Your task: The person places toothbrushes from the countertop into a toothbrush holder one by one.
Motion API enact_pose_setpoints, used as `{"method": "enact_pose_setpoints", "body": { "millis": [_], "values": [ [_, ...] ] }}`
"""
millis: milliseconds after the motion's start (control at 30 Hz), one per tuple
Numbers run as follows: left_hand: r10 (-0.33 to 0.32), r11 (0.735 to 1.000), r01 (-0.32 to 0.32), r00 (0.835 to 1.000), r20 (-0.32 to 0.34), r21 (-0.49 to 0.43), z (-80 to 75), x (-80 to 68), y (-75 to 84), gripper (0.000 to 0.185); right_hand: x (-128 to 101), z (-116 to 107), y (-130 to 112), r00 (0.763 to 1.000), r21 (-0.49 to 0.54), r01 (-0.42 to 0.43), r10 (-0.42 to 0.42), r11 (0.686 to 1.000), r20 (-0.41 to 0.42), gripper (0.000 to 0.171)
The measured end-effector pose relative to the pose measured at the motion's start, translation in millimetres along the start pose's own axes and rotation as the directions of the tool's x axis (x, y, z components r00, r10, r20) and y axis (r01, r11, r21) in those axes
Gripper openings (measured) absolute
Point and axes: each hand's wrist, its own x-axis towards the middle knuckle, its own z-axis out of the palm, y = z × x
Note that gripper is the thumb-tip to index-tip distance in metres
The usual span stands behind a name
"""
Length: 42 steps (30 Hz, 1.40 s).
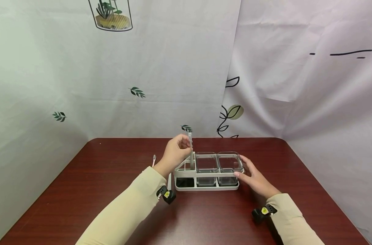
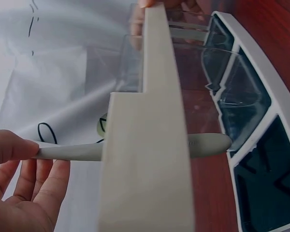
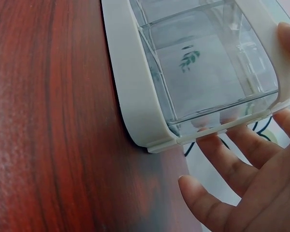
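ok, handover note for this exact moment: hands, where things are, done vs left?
Left hand: pinches a small white spoon upright, bowl down in the empty left slot of the white rack.
Right hand: open, fingers steadying the rack's right end.
Two clear boxes sit in the middle and right slots.
Two more spoons lie on the table left of the rack.
Done: both boxes seated.
Left: likely release this spoon, then the other two.
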Motion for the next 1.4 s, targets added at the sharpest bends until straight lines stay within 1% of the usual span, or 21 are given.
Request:
{"method": "enact_pose_setpoints", "body": {
  "millis": [100,367,633,1133,1400],
  "values": [
    [-0.012,1.0,0.011,1.0,0.016,0.015,2.1,-1.7,-2.3,0.014,0,0,0,1.0,0.0,-0.001,0.001,1.0,0.002,0.07],
    [-0.003,0.998,0.0,0.999,0.048,0.058,5.2,-3.8,-8.8,0.014,0,0,0,1.0,0.006,-0.007,0.007,1.0,0.004,0.071],
    [-0.027,0.996,0.02,0.996,0.09,0.084,6.5,-4.2,-13.1,0.013,1,-1,0,1.0,-0.006,0.0,0.0,1.0,0.004,0.071],
    [-0.042,0.995,0.03,0.991,0.125,0.097,9.7,-1.3,-16.4,0.015,0,0,1,1.0,0.002,-0.007,0.007,1.0,0.001,0.071],
    [-0.051,0.995,0.04,0.991,0.121,0.093,10.6,-0.5,-16.2,0.015,0,-1,-1,1.0,0.003,-0.019,0.019,1.0,0.001,0.072]
  ]
}}
